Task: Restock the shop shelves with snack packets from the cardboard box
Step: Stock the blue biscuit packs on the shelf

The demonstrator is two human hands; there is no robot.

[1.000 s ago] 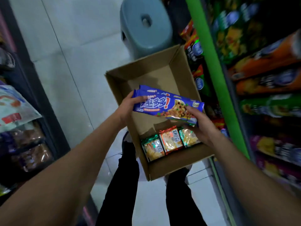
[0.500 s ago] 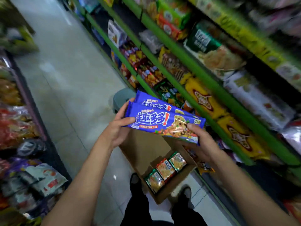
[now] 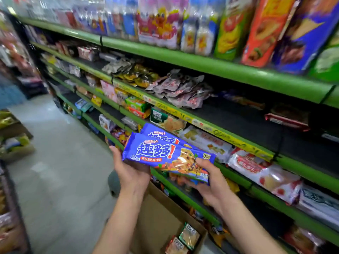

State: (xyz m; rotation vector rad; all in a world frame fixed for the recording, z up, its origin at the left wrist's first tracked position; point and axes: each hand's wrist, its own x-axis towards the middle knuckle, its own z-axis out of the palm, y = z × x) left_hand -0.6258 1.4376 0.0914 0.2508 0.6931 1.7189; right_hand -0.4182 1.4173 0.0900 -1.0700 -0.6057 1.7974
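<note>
Gripping two stacked blue snack packets (image 3: pixel 165 153) level, long axis left-right, left hand (image 3: pixel 131 171), right hand (image 3: pixel 209 182) clamped on opposite ends.

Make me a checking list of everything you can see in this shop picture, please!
Surface: green shelves; the dark shelf at chest height has bare room.
Job's things: two blue cookie packets, stacked, held in front of the shelves; cardboard box below with small packets inside.
Clutter: another box of goods across the aisle.
Grippers: left hand and right hand each grip a packet end.
Cables: nothing seen.
Surroundings: pale floor, narrow aisle.
</note>
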